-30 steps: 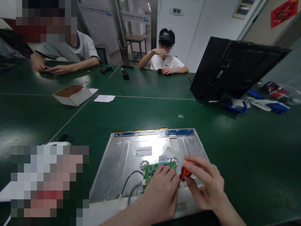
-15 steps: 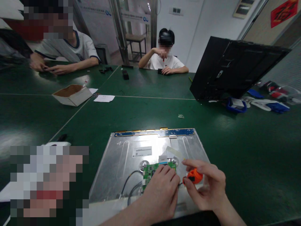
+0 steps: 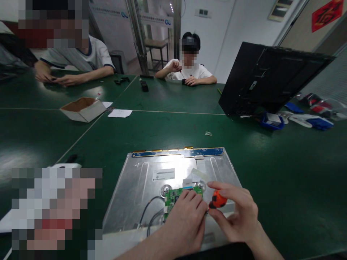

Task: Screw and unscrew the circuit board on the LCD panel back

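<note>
A silver metal display panel (image 3: 151, 184) lies back-up on the green table in front of me. A small green circuit board (image 3: 173, 196) sits on its near middle, with grey cables running off to the left. My left hand (image 3: 187, 222) rests curled on the board's right part, fingers pressed down on it. My right hand (image 3: 238, 216) is closed round an orange-handled screwdriver (image 3: 218, 200), its tip hidden behind my left hand's fingers.
A black monitor shell (image 3: 268, 77) stands tilted at the right. Blue and white items (image 3: 306, 121) lie beyond it. An open cardboard box (image 3: 82, 108) and a paper slip (image 3: 120, 113) lie at the left. Two other people sit across the table, hands on it.
The orange handle has turned and shifted slightly left in my right hand's fingers. My left hand has stayed on the board. The far person has lowered a hand from the face.
</note>
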Motion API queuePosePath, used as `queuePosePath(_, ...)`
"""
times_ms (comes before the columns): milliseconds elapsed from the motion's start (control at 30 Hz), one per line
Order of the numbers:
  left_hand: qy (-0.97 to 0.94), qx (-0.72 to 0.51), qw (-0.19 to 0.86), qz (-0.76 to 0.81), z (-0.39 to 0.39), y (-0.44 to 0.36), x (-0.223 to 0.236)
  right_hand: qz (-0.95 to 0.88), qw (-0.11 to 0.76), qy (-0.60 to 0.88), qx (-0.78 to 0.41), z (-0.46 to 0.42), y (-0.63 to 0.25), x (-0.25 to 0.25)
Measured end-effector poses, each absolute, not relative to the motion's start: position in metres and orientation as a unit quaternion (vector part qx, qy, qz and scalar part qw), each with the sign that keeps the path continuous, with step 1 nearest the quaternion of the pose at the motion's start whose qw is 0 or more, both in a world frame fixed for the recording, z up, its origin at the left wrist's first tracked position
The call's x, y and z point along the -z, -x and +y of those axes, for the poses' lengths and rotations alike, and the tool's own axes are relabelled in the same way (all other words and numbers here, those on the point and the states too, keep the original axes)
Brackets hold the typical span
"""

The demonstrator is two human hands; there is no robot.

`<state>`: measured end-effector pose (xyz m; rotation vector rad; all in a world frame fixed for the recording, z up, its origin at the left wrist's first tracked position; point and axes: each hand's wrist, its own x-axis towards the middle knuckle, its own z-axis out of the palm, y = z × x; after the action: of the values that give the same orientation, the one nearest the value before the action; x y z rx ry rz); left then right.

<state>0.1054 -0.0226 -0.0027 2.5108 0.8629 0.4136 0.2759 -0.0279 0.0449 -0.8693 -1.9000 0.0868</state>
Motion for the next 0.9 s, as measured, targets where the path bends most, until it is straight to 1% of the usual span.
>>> queuePosePath(100,-0.913,-0.136,0.223,0.314,-0.0227,-0.105,0.0027,-0.76,0.534,0.369,-0.037,-0.0288,-0.274,-0.0396)
queuePosePath(233,-0.914,-0.13,0.222,0.313,-0.0224,-0.1046,0.0011,-0.75,0.546,0.37,-0.045,-0.0292,-0.2729,-0.0375)
queuePosePath(333,-0.915,-0.129,0.225,0.311,-0.022,-0.1048,0.0,-0.768,0.524,0.366,-0.038,-0.0288,-0.2743,-0.0407)
queuePosePath(467,-0.912,-0.134,0.231,0.311,-0.0223,-0.1053,0.0009,-0.792,0.481,0.377,0.009,-0.0282,-0.2776,-0.0454)
queuePosePath(600,-0.91,-0.142,0.229,0.316,-0.023,-0.1058,0.0021,-0.798,0.471,0.375,0.009,-0.0284,-0.2785,-0.0452)
queuePosePath(900,-0.912,-0.138,0.223,0.316,-0.0225,-0.1052,0.0006,-0.753,0.544,0.368,-0.052,-0.0298,-0.274,-0.0366)
